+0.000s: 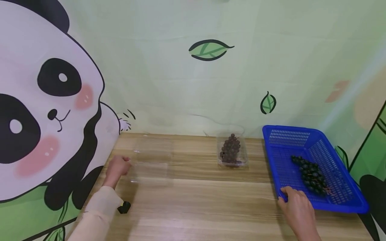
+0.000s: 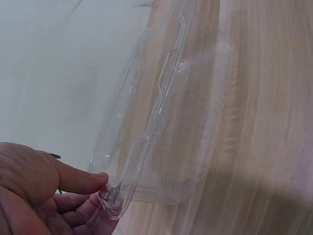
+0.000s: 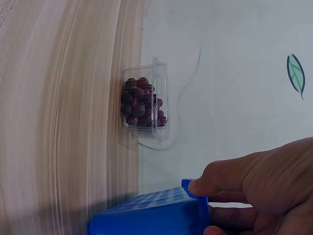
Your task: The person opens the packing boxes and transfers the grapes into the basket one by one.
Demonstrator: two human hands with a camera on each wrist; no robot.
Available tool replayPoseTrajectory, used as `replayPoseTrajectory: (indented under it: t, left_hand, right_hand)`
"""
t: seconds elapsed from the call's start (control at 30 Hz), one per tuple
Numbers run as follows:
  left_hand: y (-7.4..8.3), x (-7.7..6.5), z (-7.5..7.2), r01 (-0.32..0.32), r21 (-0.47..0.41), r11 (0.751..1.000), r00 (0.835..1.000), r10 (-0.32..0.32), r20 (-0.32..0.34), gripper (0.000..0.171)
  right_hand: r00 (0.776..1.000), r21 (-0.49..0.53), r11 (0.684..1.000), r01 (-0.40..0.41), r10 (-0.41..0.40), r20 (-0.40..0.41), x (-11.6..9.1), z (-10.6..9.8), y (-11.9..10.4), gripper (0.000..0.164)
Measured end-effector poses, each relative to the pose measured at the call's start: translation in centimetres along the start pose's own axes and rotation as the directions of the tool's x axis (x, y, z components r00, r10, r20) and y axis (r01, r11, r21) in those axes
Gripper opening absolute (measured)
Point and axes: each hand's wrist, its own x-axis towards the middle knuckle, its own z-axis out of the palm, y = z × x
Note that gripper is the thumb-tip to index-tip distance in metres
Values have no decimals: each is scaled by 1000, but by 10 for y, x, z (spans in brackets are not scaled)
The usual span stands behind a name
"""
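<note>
At the table's left, my left hand pinches the edge of a clear plastic clamshell box. In the left wrist view the thumb lies on the corner of the box, and no contents show inside it. On the right, my right hand grips the near left part of the rim of a blue plastic basket, thumb over the rim in the right wrist view. A bunch of dark grapes lies in the basket.
A second clear box holding red grapes stands at the back of the wooden table, between my hands. Behind it hangs a pale green printed backdrop with a panda on the left.
</note>
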Motion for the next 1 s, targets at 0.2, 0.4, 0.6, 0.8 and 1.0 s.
replayPoseTrajectory:
  t: [0.2,0.4,0.6,0.8,1.0]
  left_hand:
    - [-5,10,-5,16,30,999,1000,-16,-24,39]
    - [-6,17,-7,63,10,998,998,-63,-2,40]
    - [-6,21,-6,99,-1,995,995,-99,-2,39]
    - [-13,28,-4,111,30,993,994,-110,-25,40]
    - [-18,33,-2,120,45,992,992,-118,-42,38]
  right_hand:
    - [1000,4,1000,-10,10,6,0,-1,0,26]
    - [999,10,1000,-30,30,17,1,0,-1,26]
    - [999,16,999,-37,36,13,0,0,-1,27]
    - [1000,15,1000,-26,26,-12,0,2,-1,25]
    - [1000,15,1000,-25,25,-20,0,2,0,25]
